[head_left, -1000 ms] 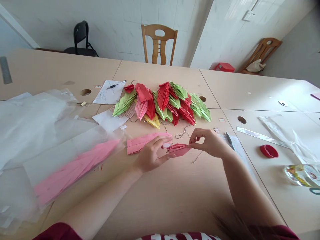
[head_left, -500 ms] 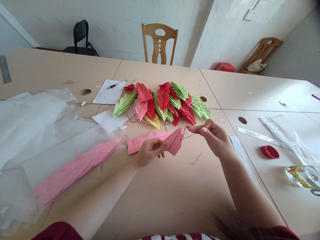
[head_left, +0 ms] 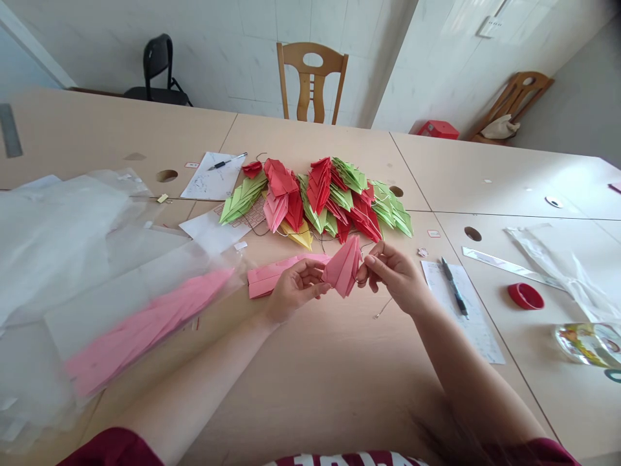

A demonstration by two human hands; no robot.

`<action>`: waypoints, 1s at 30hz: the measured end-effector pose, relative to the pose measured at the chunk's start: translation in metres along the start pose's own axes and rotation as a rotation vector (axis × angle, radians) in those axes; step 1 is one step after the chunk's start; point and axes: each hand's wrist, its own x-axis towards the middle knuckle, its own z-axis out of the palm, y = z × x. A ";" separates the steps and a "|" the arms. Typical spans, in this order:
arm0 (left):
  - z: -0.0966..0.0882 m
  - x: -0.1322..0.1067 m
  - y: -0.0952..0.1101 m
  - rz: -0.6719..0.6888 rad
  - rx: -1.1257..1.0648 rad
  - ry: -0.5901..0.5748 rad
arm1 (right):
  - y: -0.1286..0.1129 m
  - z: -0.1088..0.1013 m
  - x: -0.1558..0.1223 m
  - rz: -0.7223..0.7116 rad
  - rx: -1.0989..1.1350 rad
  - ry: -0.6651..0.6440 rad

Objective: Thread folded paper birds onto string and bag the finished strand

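Observation:
Between thumb and fingers, my left hand [head_left: 297,291] grips the left side of a pink folded paper piece [head_left: 343,266], held above the table. My right hand [head_left: 391,272] is closed at the piece's right edge, its fingertips pinching a thin dark wire or thread that is mostly hidden. Behind my left hand lies a long pink folded paper strip [head_left: 264,277]. Beyond both hands is a pile of red, green, pink and yellow folded paper pieces [head_left: 320,188] with loose wires. A small twisted wire [head_left: 383,309] rests on the table below my right hand.
Clear plastic bags [head_left: 63,233] spread over the left, one holding pink paper [head_left: 150,327]. On the right are a written sheet [head_left: 468,317] with a pen [head_left: 455,289], a red tape ring [head_left: 526,296] and a clear tape roll [head_left: 587,343]. Another sheet [head_left: 204,184] lies at back left.
My right hand has moved left and down to the pink piece's right edge. The piece is turned more upright, showing more folds. The pen and sheet on the right are uncovered.

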 end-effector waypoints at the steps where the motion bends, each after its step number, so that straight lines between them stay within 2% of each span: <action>1: 0.000 0.001 -0.001 0.000 0.013 0.014 | -0.001 0.000 -0.001 -0.001 -0.001 0.012; 7: -0.002 0.001 0.003 0.038 0.133 0.053 | -0.013 -0.003 -0.006 -0.097 -0.055 0.168; 12: -0.002 0.000 0.009 0.021 0.195 -0.034 | -0.021 -0.009 -0.009 -0.193 -0.030 0.238; 16: -0.004 -0.001 0.013 -0.029 0.206 -0.135 | -0.025 -0.020 -0.008 -0.341 -0.068 0.465; 18: -0.006 -0.002 0.015 -0.061 0.197 -0.174 | -0.027 -0.026 -0.008 -0.357 -0.117 0.502; 20: -0.008 -0.002 0.015 -0.091 0.175 -0.190 | -0.030 -0.030 -0.009 -0.278 -0.198 0.373; 22: -0.010 -0.002 0.015 -0.099 0.127 -0.194 | -0.032 -0.029 -0.011 -0.186 -0.310 0.149; 24: -0.011 -0.002 0.013 -0.094 0.069 -0.172 | -0.031 -0.027 -0.013 -0.155 -0.454 -0.027; 26: -0.011 -0.001 0.011 -0.084 0.033 -0.115 | -0.030 -0.024 -0.014 -0.121 -0.633 -0.107; 30: -0.010 0.001 0.006 -0.060 0.027 0.006 | -0.026 -0.025 -0.016 0.087 -0.929 -0.199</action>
